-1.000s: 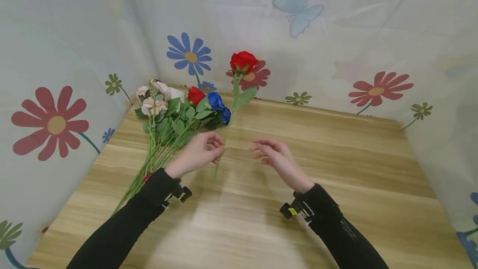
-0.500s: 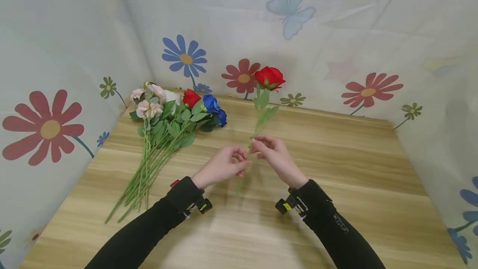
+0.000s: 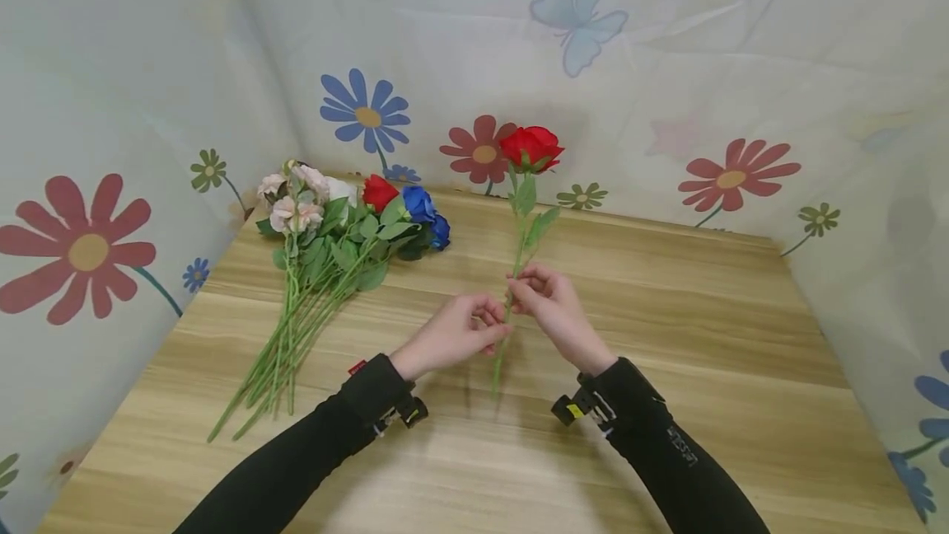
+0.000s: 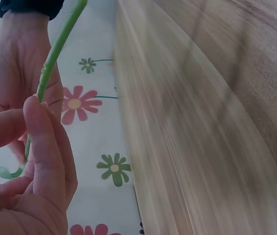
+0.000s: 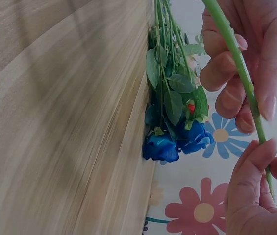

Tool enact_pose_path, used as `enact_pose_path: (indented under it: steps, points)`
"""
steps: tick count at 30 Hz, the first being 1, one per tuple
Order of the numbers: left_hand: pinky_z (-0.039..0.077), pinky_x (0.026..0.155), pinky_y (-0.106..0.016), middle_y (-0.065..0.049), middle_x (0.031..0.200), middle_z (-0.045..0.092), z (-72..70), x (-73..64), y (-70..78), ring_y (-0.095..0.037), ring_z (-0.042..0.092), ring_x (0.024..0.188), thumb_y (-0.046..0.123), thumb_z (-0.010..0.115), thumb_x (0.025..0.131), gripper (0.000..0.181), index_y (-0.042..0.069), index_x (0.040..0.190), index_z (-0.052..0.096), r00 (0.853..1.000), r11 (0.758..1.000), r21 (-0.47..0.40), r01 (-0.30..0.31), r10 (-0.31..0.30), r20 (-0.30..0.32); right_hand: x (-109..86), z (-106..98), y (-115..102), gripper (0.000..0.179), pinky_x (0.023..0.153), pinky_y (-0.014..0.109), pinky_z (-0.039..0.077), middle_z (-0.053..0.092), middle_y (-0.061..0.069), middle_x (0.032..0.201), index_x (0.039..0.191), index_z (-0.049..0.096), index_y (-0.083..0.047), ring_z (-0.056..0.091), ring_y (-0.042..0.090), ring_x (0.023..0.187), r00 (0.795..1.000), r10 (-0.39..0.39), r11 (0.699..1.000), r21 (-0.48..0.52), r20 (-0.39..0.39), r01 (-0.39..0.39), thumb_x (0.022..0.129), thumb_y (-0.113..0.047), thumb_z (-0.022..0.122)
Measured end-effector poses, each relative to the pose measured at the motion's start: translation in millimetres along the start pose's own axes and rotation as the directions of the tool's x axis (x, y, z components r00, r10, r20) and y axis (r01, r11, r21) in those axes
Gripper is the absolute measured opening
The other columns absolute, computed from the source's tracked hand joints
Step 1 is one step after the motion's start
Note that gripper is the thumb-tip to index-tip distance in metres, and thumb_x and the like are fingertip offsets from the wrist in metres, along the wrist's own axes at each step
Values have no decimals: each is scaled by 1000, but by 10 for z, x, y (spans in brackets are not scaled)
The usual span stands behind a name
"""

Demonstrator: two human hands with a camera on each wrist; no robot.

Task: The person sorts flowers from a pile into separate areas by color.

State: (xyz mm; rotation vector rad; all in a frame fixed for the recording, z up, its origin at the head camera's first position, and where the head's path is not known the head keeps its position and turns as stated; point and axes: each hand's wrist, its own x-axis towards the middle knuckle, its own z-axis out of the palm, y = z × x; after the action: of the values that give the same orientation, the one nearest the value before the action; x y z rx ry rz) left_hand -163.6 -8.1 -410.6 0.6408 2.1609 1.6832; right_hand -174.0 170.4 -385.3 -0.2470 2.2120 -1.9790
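Note:
A single red rose [image 3: 532, 148] with a green stem stands nearly upright between the two hands, its bloom pointing away from me. My right hand [image 3: 552, 303] pinches the stem between thumb and fingers below the leaves. Lower down, the left hand [image 3: 461, 331] has its thumb and curled fingers at the same stem. In the left wrist view the left fingertips lie against the green stem [image 4: 62, 44]. The right wrist view shows the right thumb and fingers [image 5: 248, 178] closed about the stem, just past the left fingers. The stem's lower end hangs free above the table.
To the left on the wooden table [image 3: 667, 336] lies a bunch of long-stemmed flowers: pale pink blooms [image 3: 295, 213], a white one, a red rose [image 3: 380, 193] and blue roses [image 3: 421, 206]. A flower-printed cloth [image 3: 697, 39] hangs behind the table and along its sides.
The left hand has carried the red rose rightward, away from the bunch. My right hand, earlier apart from it, has come to the stem and now pinches it.

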Motion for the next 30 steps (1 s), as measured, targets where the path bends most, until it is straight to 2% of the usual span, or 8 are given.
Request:
enact_pose_path:
  steps: [4, 6, 10, 13, 19, 23, 26, 30]
  points:
    - [56, 65, -38, -4, 88, 63, -53, -30, -25, -25, 65, 72, 23, 65, 90, 18, 8, 99, 61, 999, 989, 145, -22, 28, -40, 4, -65, -8, 27, 74, 22, 53, 58, 20, 106, 112, 48, 14, 59, 15, 83, 1000, 3, 1000, -3, -12, -3, 97, -9, 51]
    - [54, 67, -33, -1, 91, 64, -95, -57, -38, -20, 64, 75, 26, 65, 91, 19, 9, 100, 63, 994, 959, 282, -40, 65, -82, -4, -110, -2, 27, 73, 22, 53, 59, 18, 105, 112, 49, 14, 60, 15, 83, 1000, 0, 1000, -23, -12, 0, 97, -9, 51]
    - [51, 80, -34, -4, 105, 65, -179, -117, -85, -18, 62, 92, 26, 63, 92, 26, 9, 110, 63, 975, 815, 576, -59, 170, -141, -62, -233, 49, 27, 72, 23, 53, 61, 16, 99, 110, 49, 15, 60, 15, 80, 1000, 10, 998, -65, 11, -9, 97, -8, 51]
    - [49, 88, -38, -7, 117, 61, -243, -146, -122, -23, 58, 106, 27, 61, 93, 34, 8, 121, 59, 966, 707, 704, -61, 220, -136, -140, -369, 106, 29, 74, 27, 54, 61, 17, 94, 110, 48, 15, 60, 15, 79, 999, 42, 995, -97, 30, -39, 97, -10, 52]
    - [42, 99, -45, -18, 131, 53, -425, -134, -142, -33, 49, 120, 26, 60, 93, 43, 3, 129, 53, 938, 565, 818, -108, 331, -105, -289, -682, 170, 35, 78, 35, 53, 57, 27, 97, 113, 46, 15, 58, 15, 80, 995, 96, 983, -159, 25, -91, 97, -15, 53]
    - [37, 103, -47, -20, 136, 49, -542, -130, -148, -35, 44, 125, 27, 60, 93, 46, 4, 131, 52, 927, 485, 870, -91, 360, -103, -370, -883, 210, 37, 79, 34, 54, 57, 28, 101, 114, 46, 15, 59, 16, 83, 993, 116, 971, -213, 16, -110, 98, -17, 53]
    - [37, 103, -48, -19, 137, 48, -584, -158, -138, -34, 43, 126, 28, 60, 93, 47, 6, 133, 51, 929, 461, 884, -77, 355, -104, -458, -1043, 240, 37, 78, 33, 54, 56, 28, 103, 114, 45, 15, 60, 17, 85, 991, 134, 961, -244, 0, -130, 98, -17, 53]
    - [39, 100, -50, -19, 137, 48, -617, -200, -136, -36, 44, 124, 26, 62, 92, 49, 7, 135, 49, 923, 460, 885, -70, 367, -118, -566, -1266, 271, 37, 78, 30, 54, 56, 25, 106, 114, 45, 14, 60, 19, 87, 988, 152, 946, -287, -27, -153, 98, -18, 52]
